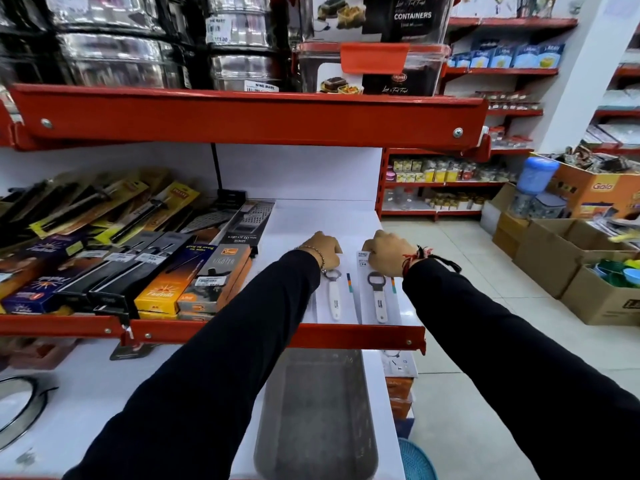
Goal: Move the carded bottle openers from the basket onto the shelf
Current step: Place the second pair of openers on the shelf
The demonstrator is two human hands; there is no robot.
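Observation:
Two carded bottle openers lie flat side by side on the white shelf (311, 216), near its red front lip. The left card (335, 299) holds a white-handled opener, and my left hand (323, 249) rests curled on its top end. The right card (379, 299) holds a matching opener, and my right hand (388, 252) is curled on its top end. Both arms wear black sleeves. A turquoise basket (415, 459) shows only its rim at the bottom, beside the shelf unit; its contents are hidden.
Boxed lighters and knives (194, 275) fill the shelf's left half, with graters (249, 216) behind. A red upper shelf (242, 116) overhangs with steel pots and containers. A grey tray (315, 410) sits on the lower shelf. Cardboard boxes (561, 251) line the aisle floor at right.

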